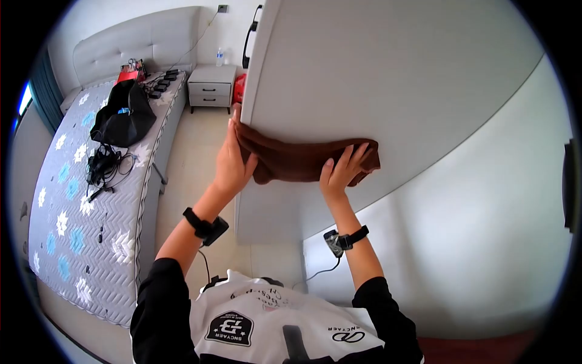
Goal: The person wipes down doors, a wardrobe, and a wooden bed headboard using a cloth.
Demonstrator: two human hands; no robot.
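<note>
Nearest us, at the bottom, is our white shirt with black sleeves, and each wrist wears a black strap carrying a small device. Our right hand lies on the right end of a brown cloth, its fingers spread and unclenched. Our left hand is at the cloth's other end, fingers stretched long and thumb apart on the fabric; we cannot tell whether they pinch it. The cloth runs roughly level across a grey panel, from the panel's left edge inward, so our left fingers sit right at that border while our right hand has panel surface beyond it. Past the edge, a strip of pale floor forms a narrow lane to the bed, whose long side bounds it. Black bags and cables lie on the mattress. Farthest off, the nightstand ends the lane, a bottle on top.
</note>
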